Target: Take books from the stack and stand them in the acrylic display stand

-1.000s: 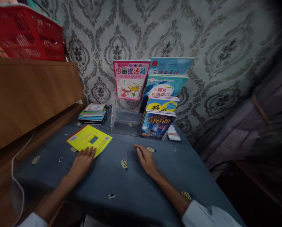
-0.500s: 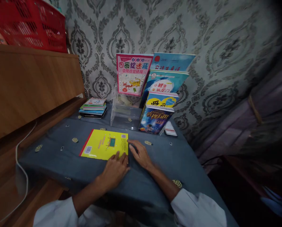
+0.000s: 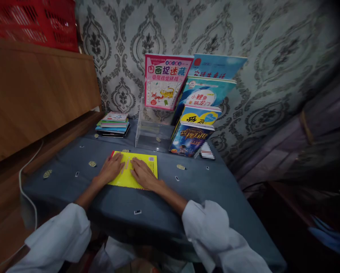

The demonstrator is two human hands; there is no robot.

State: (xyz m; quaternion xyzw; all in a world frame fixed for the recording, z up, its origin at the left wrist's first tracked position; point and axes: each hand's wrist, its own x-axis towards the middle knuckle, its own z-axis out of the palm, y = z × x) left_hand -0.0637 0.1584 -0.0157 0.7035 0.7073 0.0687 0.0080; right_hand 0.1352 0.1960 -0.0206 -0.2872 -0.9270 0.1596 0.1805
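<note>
A yellow book (image 3: 130, 180) with a red spine edge lies flat on the dark blue tablecloth. My left hand (image 3: 110, 168) rests on its left part, over the spine side, with fingers stretched out. On the middle and right of the cover lies my right hand (image 3: 143, 173), its fingers extended too. Both palms face down, and between them a strip of the cover shows. Part of the printed cover is hidden beneath the hands.
Beyond the book stands a clear tiered rack (image 3: 153, 138) with a pink picture book (image 3: 167, 85) and several other books, such as a dark blue one (image 3: 191, 140). A small book stack (image 3: 113, 124) lies at back left. A wooden cabinet (image 3: 41, 87) carries a red basket (image 3: 36, 26).
My left hand has moved from the book's lower right corner to its left side. My right hand has come from beside the right edge onto the cover.
</note>
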